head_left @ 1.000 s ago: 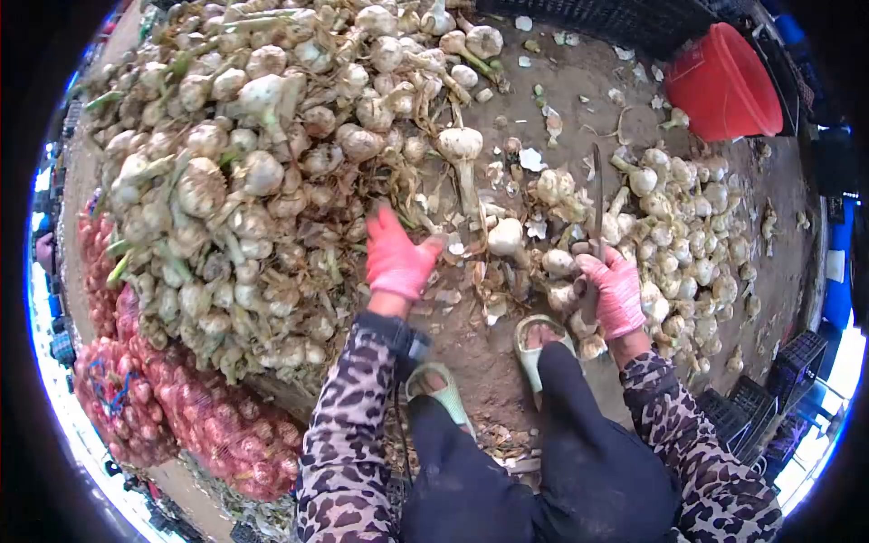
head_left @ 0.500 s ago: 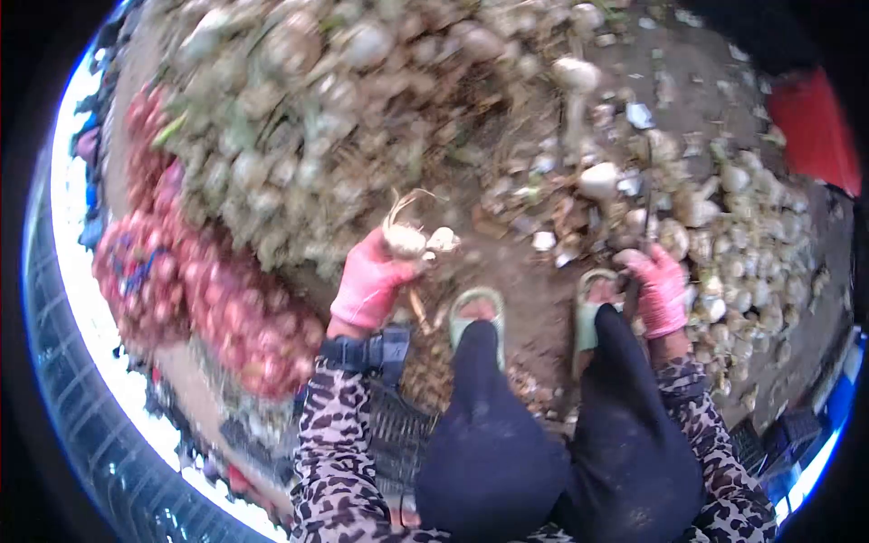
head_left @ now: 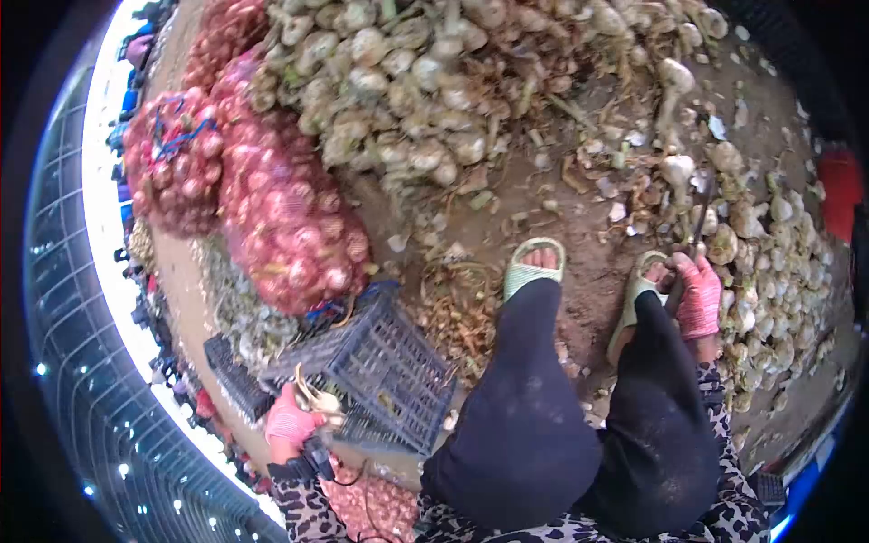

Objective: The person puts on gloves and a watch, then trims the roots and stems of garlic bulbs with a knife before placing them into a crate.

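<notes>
Down at the lower left, my left hand (head_left: 291, 421) in a pink glove is closed around a garlic bulb (head_left: 328, 409) with a bit of dry stem pointing up. It is beside the black plastic crate (head_left: 391, 366), at its left end. My right hand (head_left: 699, 294), also gloved in pink, is by my right knee and foot. Its fingers wrap the handle of a knife (head_left: 704, 213) whose thin dark blade points away from me. Loose garlic bulbs (head_left: 765, 303) lie on the ground to the right of this hand.
A large heap of untrimmed garlic (head_left: 389, 81) fills the top. Full red mesh bags (head_left: 281, 199) stand at the left, with more garlic in a red mesh bag (head_left: 371, 502) near my left arm. Skins and stem scraps (head_left: 466, 312) litter the soil. A red object (head_left: 840, 192) is far right.
My left hand has swung left and toward me with garlic, from in front of my feet to the crate. The view has turned left. My right hand keeps the knife near my right foot.
</notes>
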Demonstrator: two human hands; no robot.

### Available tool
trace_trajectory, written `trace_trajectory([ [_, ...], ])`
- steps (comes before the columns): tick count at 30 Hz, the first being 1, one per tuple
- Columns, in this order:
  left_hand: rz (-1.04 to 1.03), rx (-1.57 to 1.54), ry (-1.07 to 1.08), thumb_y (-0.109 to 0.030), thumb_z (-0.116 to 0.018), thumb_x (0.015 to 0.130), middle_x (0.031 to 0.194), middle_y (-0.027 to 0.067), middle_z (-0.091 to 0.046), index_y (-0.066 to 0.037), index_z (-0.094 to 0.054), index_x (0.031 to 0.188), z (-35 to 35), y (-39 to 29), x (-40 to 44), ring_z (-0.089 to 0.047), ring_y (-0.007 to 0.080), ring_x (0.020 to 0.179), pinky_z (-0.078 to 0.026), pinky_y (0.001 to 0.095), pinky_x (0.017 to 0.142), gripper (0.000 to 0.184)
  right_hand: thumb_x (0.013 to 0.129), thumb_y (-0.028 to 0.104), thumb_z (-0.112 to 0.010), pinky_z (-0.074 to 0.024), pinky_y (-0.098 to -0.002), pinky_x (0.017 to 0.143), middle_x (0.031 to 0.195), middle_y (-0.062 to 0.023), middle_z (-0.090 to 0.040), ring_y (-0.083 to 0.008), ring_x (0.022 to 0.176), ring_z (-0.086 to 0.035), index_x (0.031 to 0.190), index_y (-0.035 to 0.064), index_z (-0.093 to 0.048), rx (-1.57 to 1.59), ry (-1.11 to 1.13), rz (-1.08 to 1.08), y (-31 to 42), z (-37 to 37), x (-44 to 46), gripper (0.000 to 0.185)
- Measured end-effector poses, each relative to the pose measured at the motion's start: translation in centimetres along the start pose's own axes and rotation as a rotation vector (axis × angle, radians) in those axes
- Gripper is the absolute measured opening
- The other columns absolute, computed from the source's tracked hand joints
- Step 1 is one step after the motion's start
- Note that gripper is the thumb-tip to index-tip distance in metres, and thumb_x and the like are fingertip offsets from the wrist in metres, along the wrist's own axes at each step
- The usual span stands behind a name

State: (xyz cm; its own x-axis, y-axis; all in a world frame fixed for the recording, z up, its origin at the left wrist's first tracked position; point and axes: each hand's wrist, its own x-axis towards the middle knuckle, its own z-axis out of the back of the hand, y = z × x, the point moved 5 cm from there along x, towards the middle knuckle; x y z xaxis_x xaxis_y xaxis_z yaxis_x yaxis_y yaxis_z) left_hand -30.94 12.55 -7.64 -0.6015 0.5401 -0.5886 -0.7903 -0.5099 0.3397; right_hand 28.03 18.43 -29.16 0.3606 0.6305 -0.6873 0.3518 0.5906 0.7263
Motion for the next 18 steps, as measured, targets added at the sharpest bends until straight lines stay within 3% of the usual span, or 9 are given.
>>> trace_trajectory([
  [1, 0.002, 0.232, -0.106, -0.022, -0.076, 0.058, 0.11, 0.0171, -0.057, -0.004, -0.049, 0.122, 2.1, -4.6, -0.4, -0.055, 0.0337, 0.101, -0.045, 0.0383, 0.087, 0.071, 0.082, 0.018, -0.061, -0.0419, -0.0233, 0.047, 0.067, -0.004, -0.059, -0.0125, 0.05, -0.052, 0.09, 0.0016, -0.058, 0.018, -0.001, 0.01, -0.3, 0.3, 0.3, 0.018],
  [3, -0.306, -0.037, -0.342, -0.025, -0.068, 0.069, 0.114, 0.0182, -0.056, -0.006, -0.051, 0.121, 4.2, -12.6, 1.7, -0.054, 0.0335, 0.104, -0.043, 0.038, 0.088, 0.058, 0.082, 0.019, -0.061, -0.0398, -0.0224, 0.044, 0.066, -0.0041, -0.058, -0.0114, 0.046, -0.05, 0.099, -0.0003, -0.058, -0.093, 0.04, 0.063, 1.1, -0.2, -0.1, 0.025],
  [5, -0.499, -0.55, -0.32, -0.028, -0.067, 0.076, 0.098, 0.0162, -0.065, -0.002, -0.061, 0.106, 4.0, -21.0, 4.7, -0.062, 0.0218, 0.091, -0.045, 0.0286, 0.083, 0.041, 0.083, 0.02, -0.062, -0.0386, -0.0215, 0.042, 0.067, -0.0038, -0.058, -0.0103, 0.044, -0.048, 0.109, -0.0013, -0.056, -0.073, 0.045, 0.11, 2.5, -1.6, -0.6, 0.035],
  [6, -0.386, -0.683, -0.07, -0.022, -0.066, 0.078, 0.1, 0.0149, -0.065, 0.001, -0.058, 0.112, 1.3, -23.8, 8.2, -0.06, 0.0207, 0.091, -0.045, 0.0286, 0.081, 0.041, 0.083, 0.02, -0.062, -0.0388, -0.0214, 0.043, 0.068, -0.0035, -0.058, -0.0096, 0.045, -0.048, 0.113, -0.001, -0.054, -0.102, 0.079, 0.079, 2.6, -2.1, -0.7, 0.038],
  [7, -0.431, -0.625, -0.004, -0.022, -0.069, 0.075, 0.101, 0.0185, -0.063, 0.002, -0.053, 0.117, 0.9, -27.9, 9.4, -0.059, 0.0258, 0.095, -0.046, 0.0328, 0.084, 0.051, 0.082, 0.02, -0.063, -0.0391, -0.0213, 0.043, 0.068, -0.0031, -0.058, -0.0088, 0.045, -0.048, 0.116, -0.0006, -0.053, -0.13, 0.109, 0.048, 2.7, -2.4, -0.7, 0.041],
  [10, -0.428, -0.283, -0.383, -0.024, -0.074, 0.067, 0.131, 0.0239, -0.038, 0.003, -0.035, 0.13, -2.7, -34.7, 14.9, -0.047, 0.0371, 0.114, -0.041, 0.0385, 0.096, 0.079, 0.079, 0.018, -0.067, -0.0419, -0.0197, 0.047, 0.073, -0.0016, -0.057, -0.0072, 0.056, -0.052, 0.116, 0.0011, -0.054, -0.135, 0.131, 0.012, 2.6, -2.3, 0.1, 0.043],
  [13, -0.414, -0.288, -0.532, -0.026, -0.075, 0.067, 0.141, 0.0257, -0.021, 0.006, -0.022, 0.134, -1.5, -38.1, 14.8, -0.041, 0.0436, 0.118, -0.04, 0.0428, 0.098, 0.091, 0.078, 0.016, -0.067, -0.0438, -0.0205, 0.054, 0.076, -0.0017, -0.058, -0.0076, 0.063, -0.053, 0.114, 0.0017, -0.056, -0.136, 0.136, -0.063, 3.0, -2.2, 0.5, 0.041],
  [16, -0.432, -0.724, -0.397, -0.031, -0.079, 0.061, 0.13, 0.0306, -0.037, 0.009, -0.029, 0.13, -2.0, -37.8, 19.6, -0.046, 0.0388, 0.115, -0.042, 0.0394, 0.095, 0.094, 0.075, 0.011, -0.066, -0.0456, -0.0224, 0.065, 0.083, -0.0019, -0.06, -0.0086, 0.073, -0.054, 0.113, 0.0026, -0.057, -0.27, 0.17, -0.017, 3.3, -3.0, 1.4, 0.04],
  [18, -0.453, -0.607, -0.329, -0.032, -0.08, 0.059, 0.126, 0.0292, -0.042, 0.01, -0.034, 0.127, -2.2, -37.5, 21.8, -0.048, 0.0381, 0.114, -0.043, 0.0383, 0.094, 0.093, 0.071, 0.006, -0.064, -0.0433, -0.0242, 0.078, 0.09, -0.001, -0.06, -0.0092, 0.084, -0.053, 0.112, 0.0035, -0.058, -0.355, 0.24, 0.044, 4.8, -4.6, 0.9, 0.042],
])
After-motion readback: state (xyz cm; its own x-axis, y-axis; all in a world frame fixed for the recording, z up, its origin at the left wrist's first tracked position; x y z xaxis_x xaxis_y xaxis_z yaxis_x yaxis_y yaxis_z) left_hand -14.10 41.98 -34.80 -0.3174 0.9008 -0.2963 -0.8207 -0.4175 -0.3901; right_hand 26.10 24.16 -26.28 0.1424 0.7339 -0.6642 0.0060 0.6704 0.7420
